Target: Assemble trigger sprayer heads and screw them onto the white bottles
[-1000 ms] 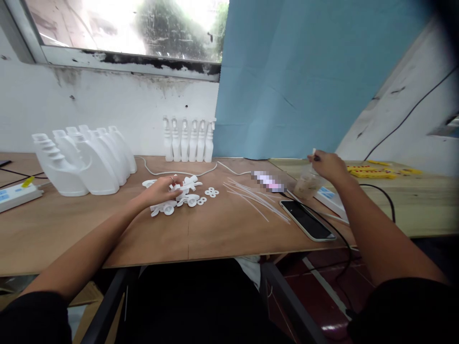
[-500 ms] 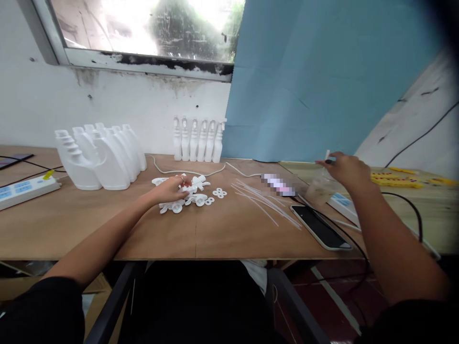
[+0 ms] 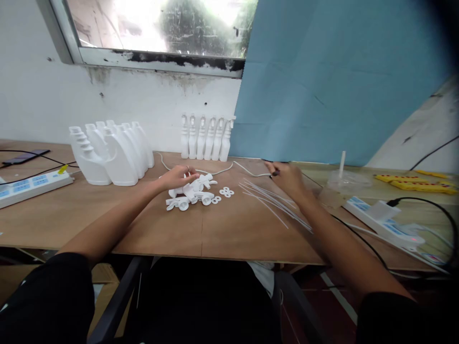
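Note:
My left hand [image 3: 178,177] rests at the back left of a pile of white trigger spray heads [image 3: 195,191], its fingers stretched out over them. Small white ring washers [image 3: 226,192] lie just right of the pile. My right hand [image 3: 287,177] is above the back of the table, beyond the thin white tubes [image 3: 274,203]. Its fingers are drawn together, and a small black thing [image 3: 275,173] shows at them. What that is, or whether anything else is pinched there, I cannot make out.
White bottles [image 3: 118,157] stand at the left, and slim white spray bottles [image 3: 206,138] line the wall. Power strips [image 3: 32,186] with cords lie at both sides. A clear plastic bag [image 3: 344,180] with an upright white tube and yellow pieces [image 3: 419,184] are at the right.
My right hand has moved left, away from the clear bag, and its forearm now crosses where the phone lay. My left hand stays by the spray heads. The view has shifted slightly.

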A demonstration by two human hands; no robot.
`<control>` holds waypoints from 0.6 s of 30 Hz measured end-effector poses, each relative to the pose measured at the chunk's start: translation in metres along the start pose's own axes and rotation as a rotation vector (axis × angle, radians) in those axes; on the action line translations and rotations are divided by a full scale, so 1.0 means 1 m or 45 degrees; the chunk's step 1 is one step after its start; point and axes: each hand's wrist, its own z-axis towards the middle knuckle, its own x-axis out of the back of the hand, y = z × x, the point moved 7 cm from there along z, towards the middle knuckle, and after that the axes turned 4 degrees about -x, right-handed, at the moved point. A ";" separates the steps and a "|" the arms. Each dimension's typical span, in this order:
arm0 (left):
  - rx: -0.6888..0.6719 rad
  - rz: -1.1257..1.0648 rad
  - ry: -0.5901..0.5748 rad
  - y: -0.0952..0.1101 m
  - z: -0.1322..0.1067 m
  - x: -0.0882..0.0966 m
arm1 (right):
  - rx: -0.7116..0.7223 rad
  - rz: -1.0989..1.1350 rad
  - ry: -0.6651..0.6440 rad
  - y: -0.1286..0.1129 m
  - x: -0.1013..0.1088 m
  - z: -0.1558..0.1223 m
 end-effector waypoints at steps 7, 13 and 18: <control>0.288 0.431 0.019 -0.082 0.063 0.023 | 0.146 0.339 -0.254 -0.054 -0.029 -0.022; 0.469 0.600 -0.039 -0.125 0.111 0.013 | 0.171 0.464 -0.291 -0.056 -0.036 -0.028; 0.623 0.646 -0.093 -0.144 0.138 -0.001 | 0.118 0.532 -0.284 -0.046 -0.033 -0.028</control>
